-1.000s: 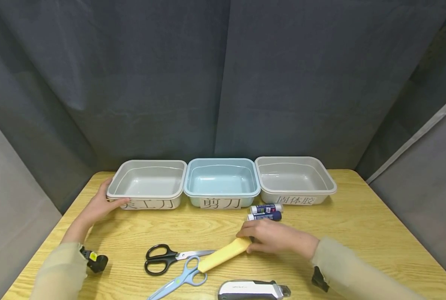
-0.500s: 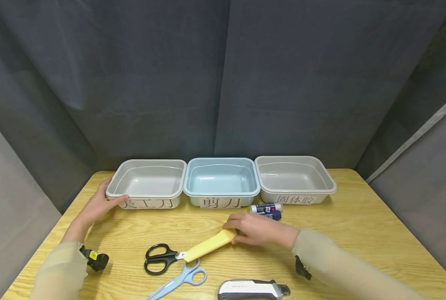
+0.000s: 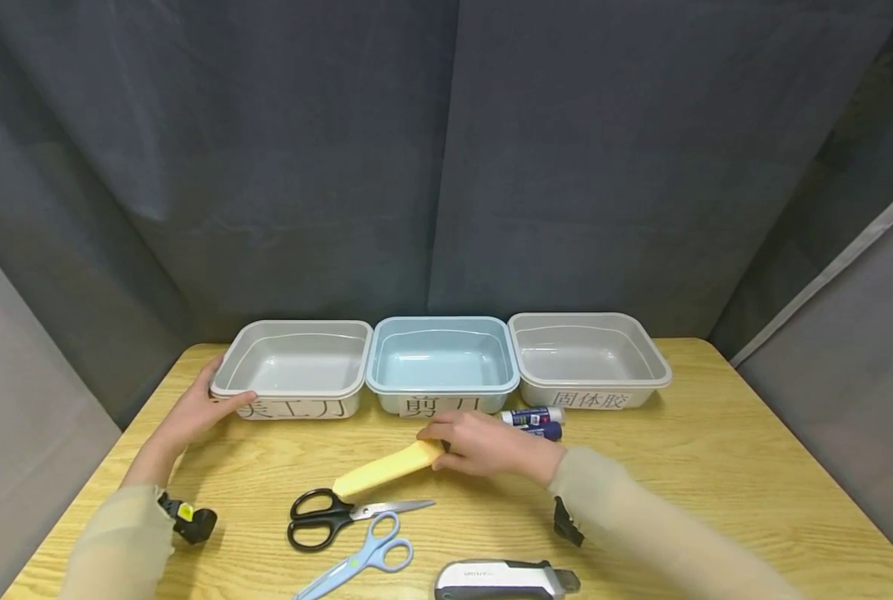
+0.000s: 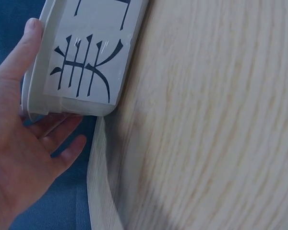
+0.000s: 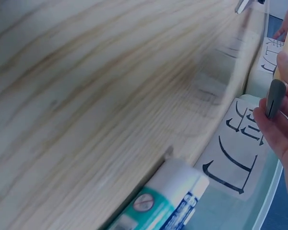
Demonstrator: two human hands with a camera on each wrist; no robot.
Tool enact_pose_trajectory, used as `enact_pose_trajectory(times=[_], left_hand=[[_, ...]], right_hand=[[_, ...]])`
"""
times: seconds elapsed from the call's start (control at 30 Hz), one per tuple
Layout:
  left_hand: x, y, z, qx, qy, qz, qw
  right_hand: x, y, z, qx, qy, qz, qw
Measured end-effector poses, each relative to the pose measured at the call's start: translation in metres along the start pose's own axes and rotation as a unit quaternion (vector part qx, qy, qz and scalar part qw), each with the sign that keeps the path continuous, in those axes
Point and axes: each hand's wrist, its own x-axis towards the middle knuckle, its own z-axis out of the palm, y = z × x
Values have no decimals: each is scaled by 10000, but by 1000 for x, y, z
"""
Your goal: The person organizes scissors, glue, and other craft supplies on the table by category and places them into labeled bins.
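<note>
My right hand pinches one end of a yellow utility knife, held above the table and slanting down to the left. In the right wrist view the knife's dark grey end sits between thumb and fingers. My left hand holds the front left corner of the left grey bin; in the left wrist view its thumb lies along the rim. Below the yellow knife lie black-handled scissors and light blue scissors. A white and black utility knife rests at the table's near edge.
A light blue bin and another grey bin stand right of the left bin in one row, each with a paper label in front. Two glue sticks lie before them, partly behind my right hand. A dark curtain hangs behind.
My right hand has carried the yellow utility knife left and away from me, uncovering the scissors beneath. My left hand has stayed at the left bin.
</note>
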Motion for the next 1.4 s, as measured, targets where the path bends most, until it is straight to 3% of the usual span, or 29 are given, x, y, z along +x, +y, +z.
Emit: enact_pose_trajectory(times=[0.3,0.57,0.83,1.07,1.4], left_hand=[[0,-1,1,-142,36,48,9999],[-1,2,2,-230,106,85,9996],[-1,1,2,-225,127,114,9996],[0,0,2,-263,159,187,9994],[2,-3,6,-350,230,135,9990]], right_hand=[[9,-2,1,-329,381,209,9985],[20,-5,-1,-124,809,540,9952],[32,-4,-3,-196,966,767,9922],[41,-5,-10,-327,1385,873,9860],[57,-4,-13,-268,1574,1166,9803]])
